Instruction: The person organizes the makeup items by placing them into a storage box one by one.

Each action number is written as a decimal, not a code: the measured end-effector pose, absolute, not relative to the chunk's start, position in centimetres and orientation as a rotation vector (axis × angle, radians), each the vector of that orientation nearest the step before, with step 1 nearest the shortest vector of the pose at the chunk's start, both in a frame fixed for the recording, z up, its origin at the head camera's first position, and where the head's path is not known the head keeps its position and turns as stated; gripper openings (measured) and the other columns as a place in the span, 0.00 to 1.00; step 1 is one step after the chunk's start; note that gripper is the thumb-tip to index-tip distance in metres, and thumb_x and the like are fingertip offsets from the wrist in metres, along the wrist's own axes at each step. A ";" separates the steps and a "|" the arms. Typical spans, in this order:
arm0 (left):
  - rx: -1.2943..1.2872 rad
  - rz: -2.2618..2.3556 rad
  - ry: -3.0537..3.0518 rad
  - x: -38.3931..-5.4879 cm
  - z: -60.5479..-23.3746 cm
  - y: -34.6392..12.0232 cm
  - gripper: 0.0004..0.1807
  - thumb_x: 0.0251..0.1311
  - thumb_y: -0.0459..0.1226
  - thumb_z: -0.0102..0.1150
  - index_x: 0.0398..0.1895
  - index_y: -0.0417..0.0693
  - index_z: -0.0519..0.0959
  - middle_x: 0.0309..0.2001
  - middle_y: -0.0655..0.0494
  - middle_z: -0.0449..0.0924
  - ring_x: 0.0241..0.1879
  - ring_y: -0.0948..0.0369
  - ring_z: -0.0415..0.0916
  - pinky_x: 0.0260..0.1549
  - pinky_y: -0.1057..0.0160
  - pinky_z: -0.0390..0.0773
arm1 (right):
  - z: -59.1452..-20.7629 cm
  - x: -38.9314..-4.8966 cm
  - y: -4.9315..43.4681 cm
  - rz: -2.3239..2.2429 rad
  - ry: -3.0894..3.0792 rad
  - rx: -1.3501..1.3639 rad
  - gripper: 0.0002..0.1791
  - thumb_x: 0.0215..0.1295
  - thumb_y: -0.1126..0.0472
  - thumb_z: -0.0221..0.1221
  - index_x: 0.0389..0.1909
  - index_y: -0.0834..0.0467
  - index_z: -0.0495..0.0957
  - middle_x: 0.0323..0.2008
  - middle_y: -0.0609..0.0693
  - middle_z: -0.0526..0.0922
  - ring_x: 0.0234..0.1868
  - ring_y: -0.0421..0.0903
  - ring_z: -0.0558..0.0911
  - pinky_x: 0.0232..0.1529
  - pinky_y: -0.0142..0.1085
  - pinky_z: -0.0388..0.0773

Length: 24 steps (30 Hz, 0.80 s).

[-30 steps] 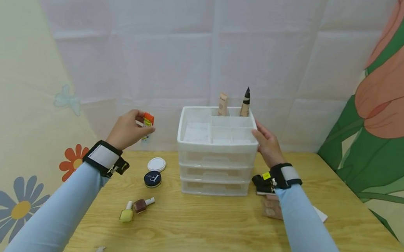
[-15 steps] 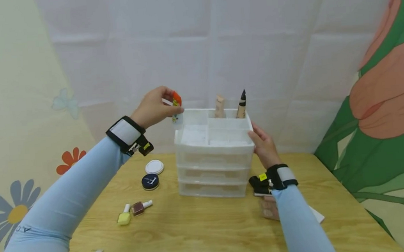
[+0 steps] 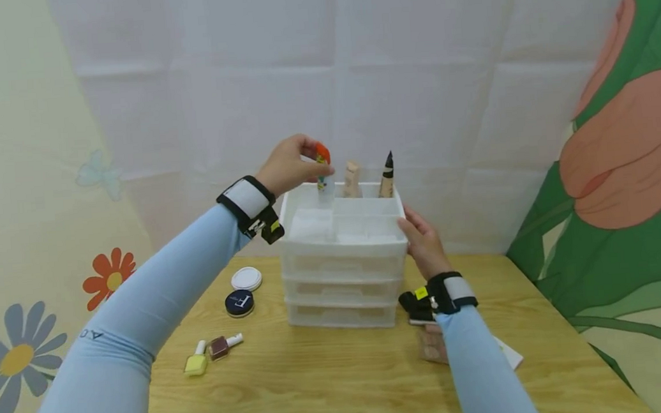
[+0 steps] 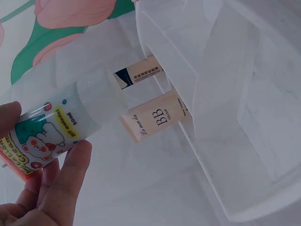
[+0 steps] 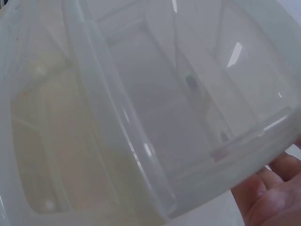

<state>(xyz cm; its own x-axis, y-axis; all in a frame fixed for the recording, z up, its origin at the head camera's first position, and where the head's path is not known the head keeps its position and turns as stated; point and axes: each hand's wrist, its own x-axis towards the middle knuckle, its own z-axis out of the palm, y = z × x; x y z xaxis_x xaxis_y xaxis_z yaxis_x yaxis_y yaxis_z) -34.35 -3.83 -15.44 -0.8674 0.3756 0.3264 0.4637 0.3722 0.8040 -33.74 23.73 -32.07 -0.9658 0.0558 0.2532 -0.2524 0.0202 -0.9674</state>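
Observation:
My left hand grips a small cream bottle with a cartoon label, a clear end and an orange end. It is above the back left of the white drawer organizer, left of a beige BB cream tube. A beige tube with a black pointed tip stands farther right in the top compartments. With its thumb on the near side, my right hand holds the organizer's right side. In the right wrist view the translucent drawers fill most of the picture, and part of that hand shows at the lower right.
Left of the organizer lie a white round lid and a dark blue round compact. Yellow and maroon nail polish bottles lie nearer. A palette and black items are by the right forearm. A white sheet hangs behind.
My left hand has carried the cream bottle rightward, from left of the organizer to above its top, near the BB cream tube. My right hand stays on the organizer's side.

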 end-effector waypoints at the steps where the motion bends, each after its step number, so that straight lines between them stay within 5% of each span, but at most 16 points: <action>1: -0.776 -1.538 -2.525 -34.6 -15.4 -3.5 0.24 0.58 0.34 0.67 0.54 0.37 0.69 0.49 0.44 0.73 0.42 0.51 0.76 0.40 0.62 0.83 | -32.1 -33.8 23.7 2.050 -2.065 0.210 0.32 0.74 0.49 0.49 0.75 0.51 0.55 0.73 0.51 0.59 0.64 0.51 0.68 0.47 0.29 0.79; 9: -0.782 -1.601 -2.515 -36.1 -15.6 -0.7 0.26 0.55 0.31 0.69 0.54 0.35 0.70 0.46 0.44 0.75 0.40 0.51 0.77 0.45 0.54 0.81 | -32.1 -34.0 22.8 2.085 -2.029 0.256 0.32 0.74 0.50 0.50 0.75 0.52 0.56 0.72 0.52 0.60 0.63 0.50 0.69 0.48 0.30 0.79; 24: -0.780 -1.436 -2.623 -38.1 -17.9 2.6 0.26 0.53 0.33 0.71 0.52 0.35 0.71 0.45 0.44 0.76 0.38 0.52 0.78 0.40 0.57 0.83 | -32.1 -34.0 21.9 2.107 -2.049 0.234 0.32 0.74 0.48 0.50 0.75 0.48 0.57 0.72 0.49 0.61 0.63 0.50 0.69 0.50 0.34 0.79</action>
